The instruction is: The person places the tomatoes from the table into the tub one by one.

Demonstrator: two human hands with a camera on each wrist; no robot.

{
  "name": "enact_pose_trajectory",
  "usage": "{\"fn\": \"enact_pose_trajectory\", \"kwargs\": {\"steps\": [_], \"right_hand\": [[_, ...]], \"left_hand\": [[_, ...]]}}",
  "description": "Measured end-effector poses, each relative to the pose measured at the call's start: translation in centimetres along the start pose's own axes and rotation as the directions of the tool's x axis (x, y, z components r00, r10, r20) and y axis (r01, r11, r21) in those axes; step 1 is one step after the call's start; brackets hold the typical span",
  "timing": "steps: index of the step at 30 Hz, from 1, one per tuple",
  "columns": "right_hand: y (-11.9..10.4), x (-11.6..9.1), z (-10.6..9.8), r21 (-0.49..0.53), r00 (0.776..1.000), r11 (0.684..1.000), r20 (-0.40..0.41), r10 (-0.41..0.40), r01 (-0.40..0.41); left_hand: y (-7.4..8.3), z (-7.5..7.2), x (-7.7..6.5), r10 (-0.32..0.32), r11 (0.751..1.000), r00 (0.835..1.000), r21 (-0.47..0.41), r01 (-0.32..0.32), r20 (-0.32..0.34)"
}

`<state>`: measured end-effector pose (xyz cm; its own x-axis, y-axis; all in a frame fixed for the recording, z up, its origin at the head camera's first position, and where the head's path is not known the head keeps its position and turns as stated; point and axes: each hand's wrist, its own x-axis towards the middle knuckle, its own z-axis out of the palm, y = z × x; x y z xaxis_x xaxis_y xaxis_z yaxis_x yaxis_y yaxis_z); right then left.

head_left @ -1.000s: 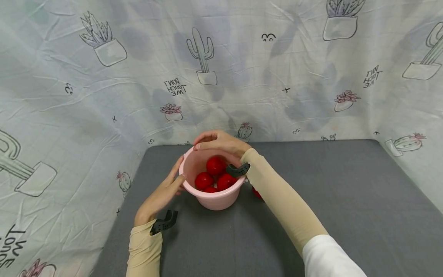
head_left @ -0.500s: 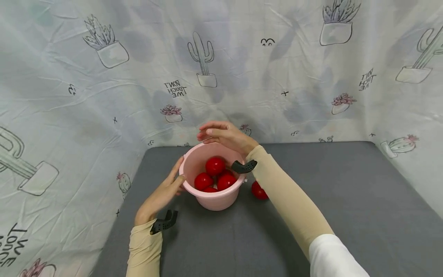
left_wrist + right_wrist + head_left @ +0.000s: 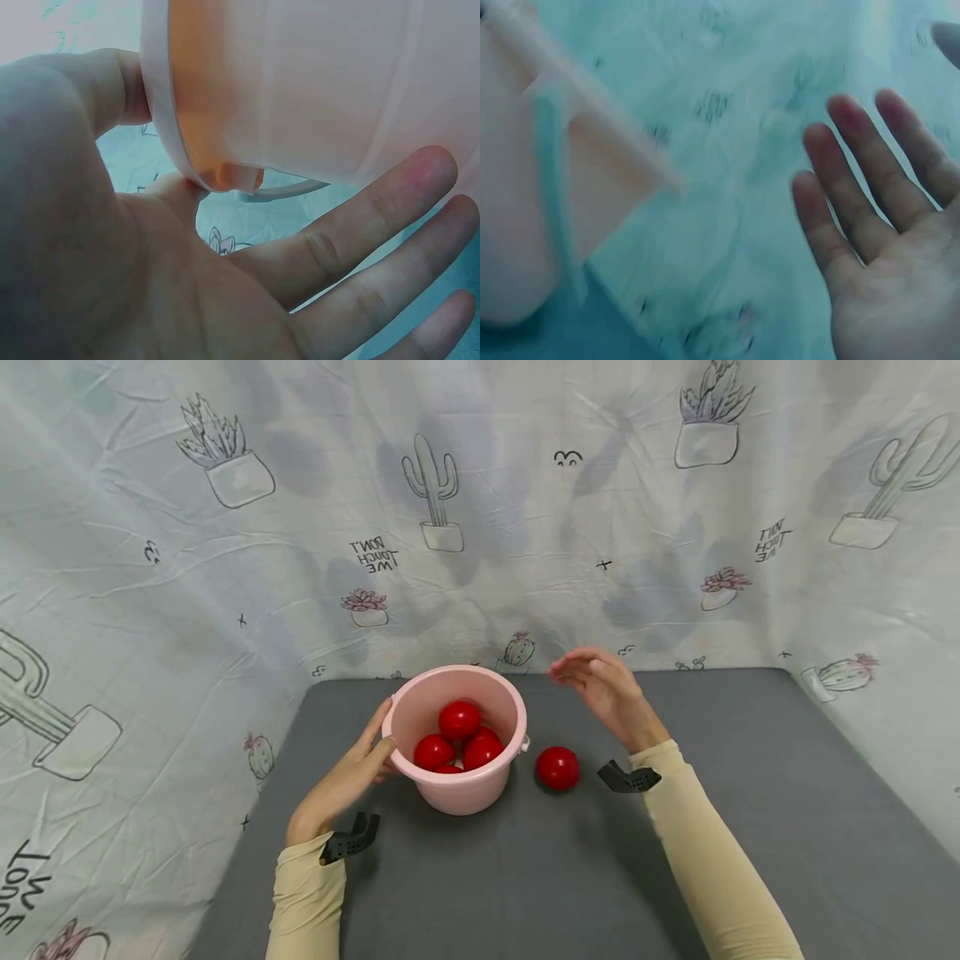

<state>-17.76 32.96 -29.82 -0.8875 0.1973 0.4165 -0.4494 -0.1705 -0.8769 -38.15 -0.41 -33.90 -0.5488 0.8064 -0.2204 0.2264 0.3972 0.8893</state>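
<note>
A pink bucket point(image 3: 450, 793) stands on the table, its mouth facing me, with several glossy red round objects point(image 3: 459, 721) inside. My left hand point(image 3: 341, 785) rests against its left side. In the left wrist view, thumb and forefinger touch the rim of the bucket point(image 3: 337, 90), while the other fingers point(image 3: 375, 202) extend straight along the wall. My right hand point(image 3: 611, 697) is held in the air right of the bucket, fingers loosely extended, holding nothing; the right wrist view shows its bare palm point(image 3: 900, 300). One more red round object point(image 3: 557, 768) lies on the table beside the bucket.
The grey table point(image 3: 495, 893) runs back to a hanging cloth point(image 3: 495, 502) printed with potted cacti, which also closes off both sides. A pale handle point(image 3: 551, 172) hangs at the bucket's side in the right wrist view.
My right hand has left the bucket's far rim and moved right, past the loose red round object, which now shows fully. The left hand keeps its place on the bucket.
</note>
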Motion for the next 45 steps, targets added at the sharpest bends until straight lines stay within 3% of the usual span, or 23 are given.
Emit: {"fn": "enact_pose_trajectory", "kwargs": {"steps": [7,15,20,27,31,35,40,45], "right_hand": [[4.0,-4.8,-2.4,-0.011,0.991,0.999,-0.128,0.049,-0.051],[7.6,-7.9,-2.5,-0.188,0.967,0.965,-0.213,0.139,-0.18],[9.3,-8.9,-1.9,-0.324,0.945,0.905,-0.261,0.196,-0.277],[10.5,-9.3,-0.6,-0.543,0.933,0.766,-0.29,0.214,-0.344],[10.6,-9.3,0.1,-0.585,0.904,0.692,-0.328,0.274,-0.422],[9.8,-9.0,0.9,-0.6,0.888,0.655,-0.336,0.315,-0.459],[8.9,-8.8,1.6,-0.615,0.89,0.643,-0.32,0.326,-0.457],[9.9,-9.1,1.0,-0.647,0.882,0.6,-0.334,0.333,-0.471]], "left_hand": [[-0.2,0.0,-0.1,0.0,1.0,1.0,0.006,0.0,-0.004],[0.2,0.0,-0.1,0.007,1.0,1.0,0.005,-0.007,-0.001],[-0.1,0.0,0.1,0.0,1.0,1.0,0.004,0.0,0.006],[-0.2,-0.2,0.0,-0.006,1.0,1.0,0.0,0.006,0.011],[-0.2,-0.4,-0.1,-0.01,1.0,1.0,0.001,0.009,0.015],[-0.1,-0.4,0.0,-0.013,1.0,1.0,0.006,0.013,0.016],[-0.1,-0.3,0.1,-0.014,1.0,1.0,0.012,0.013,0.007],[-0.2,-0.3,0.1,-0.015,1.0,1.0,0.025,0.015,0.0]]}}
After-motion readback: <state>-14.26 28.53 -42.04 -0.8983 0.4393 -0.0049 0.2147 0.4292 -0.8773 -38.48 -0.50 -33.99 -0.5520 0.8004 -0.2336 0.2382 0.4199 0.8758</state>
